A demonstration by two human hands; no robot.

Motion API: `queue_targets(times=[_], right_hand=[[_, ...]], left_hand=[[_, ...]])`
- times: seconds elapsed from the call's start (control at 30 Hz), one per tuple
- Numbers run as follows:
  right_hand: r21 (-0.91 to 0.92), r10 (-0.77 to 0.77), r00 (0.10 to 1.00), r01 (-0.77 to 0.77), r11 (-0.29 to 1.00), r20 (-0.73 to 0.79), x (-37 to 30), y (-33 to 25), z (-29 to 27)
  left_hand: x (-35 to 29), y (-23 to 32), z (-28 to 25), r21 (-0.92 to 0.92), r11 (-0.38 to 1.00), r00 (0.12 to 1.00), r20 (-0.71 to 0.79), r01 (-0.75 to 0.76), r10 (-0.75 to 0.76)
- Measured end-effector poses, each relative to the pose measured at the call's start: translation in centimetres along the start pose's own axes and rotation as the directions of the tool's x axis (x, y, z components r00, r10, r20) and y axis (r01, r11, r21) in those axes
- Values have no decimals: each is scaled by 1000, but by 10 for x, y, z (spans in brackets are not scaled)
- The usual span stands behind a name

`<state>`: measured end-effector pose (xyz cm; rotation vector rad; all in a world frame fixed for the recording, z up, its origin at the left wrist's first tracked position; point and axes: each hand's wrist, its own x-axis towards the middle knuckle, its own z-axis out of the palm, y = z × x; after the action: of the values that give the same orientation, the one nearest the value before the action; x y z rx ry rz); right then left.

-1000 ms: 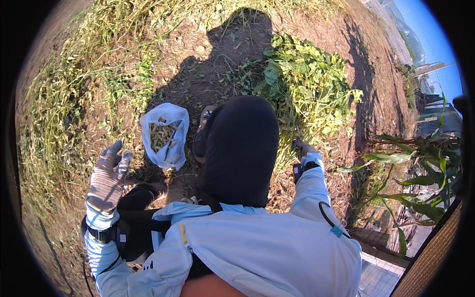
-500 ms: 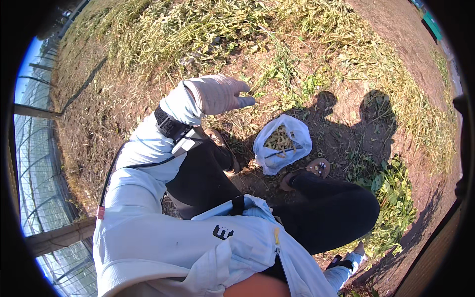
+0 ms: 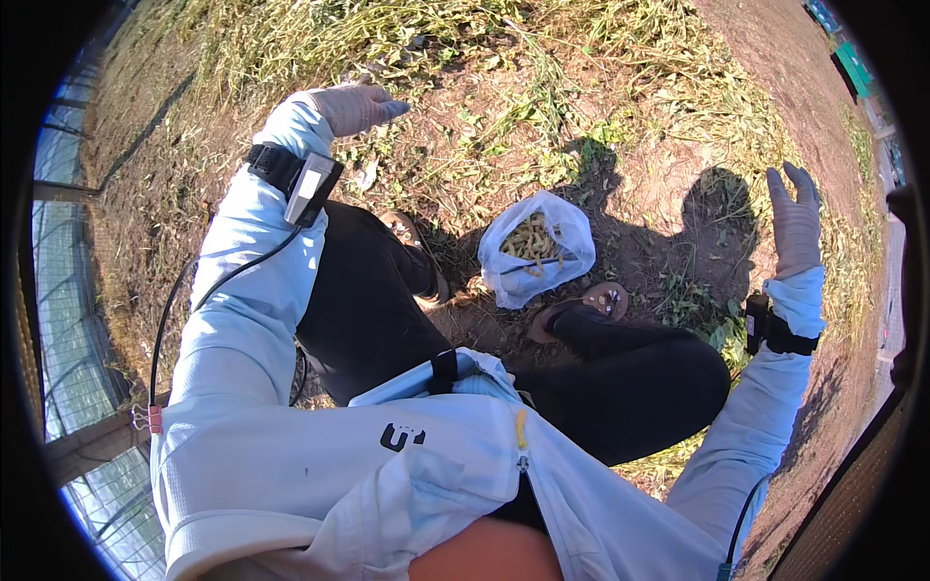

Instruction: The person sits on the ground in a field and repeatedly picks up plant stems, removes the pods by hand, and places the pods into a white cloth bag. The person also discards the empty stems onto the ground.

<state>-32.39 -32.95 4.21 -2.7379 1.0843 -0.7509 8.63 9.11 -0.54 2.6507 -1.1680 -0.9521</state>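
My left hand (image 3: 356,107), in a pale glove, is held out over the ground at the upper left. Its visible fingers stretch to the right, and nothing shows in them. On the far right, my right hand (image 3: 797,221), also gloved, points upward with its fingers apart and holds nothing. Between my feet stands a whitish plastic bag (image 3: 581,232), its mouth spread wide. Yellowish-brown pods (image 3: 528,239) lie inside it. Neither hand touches the bag.
Cut, drying plants (image 3: 639,68) cover the far ground. My sandalled feet (image 3: 605,300) flank the bag. Mesh fencing (image 3: 77,310) runs along the left. Green crates (image 3: 854,70) stand far right. Cables run along my sleeves; dark boxes are strapped to both wrists.
My left hand has moved left and farther out. My right hand has risen from low beside my knee to the far right. The bag still stands between my feet; the view has shifted slightly.
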Motion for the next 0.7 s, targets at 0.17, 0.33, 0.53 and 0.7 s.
queue_targets(times=[0.17,0.33,0.53,0.7], right_hand=[[26,-209,831,229,973,515,-43,-129,54],[186,-285,439,254,949,852,-94,-157,26],[197,-32,554,-241,950,832,-91,-146,25],[37,-7,564,-43,998,826,-68,-137,73]], left_hand=[[40,-51,9,-98,995,998,47,-28,33],[110,-113,69,181,983,995,93,17,-34],[197,-126,223,300,953,912,403,-50,-79],[222,-88,292,347,937,944,320,-40,-79]])
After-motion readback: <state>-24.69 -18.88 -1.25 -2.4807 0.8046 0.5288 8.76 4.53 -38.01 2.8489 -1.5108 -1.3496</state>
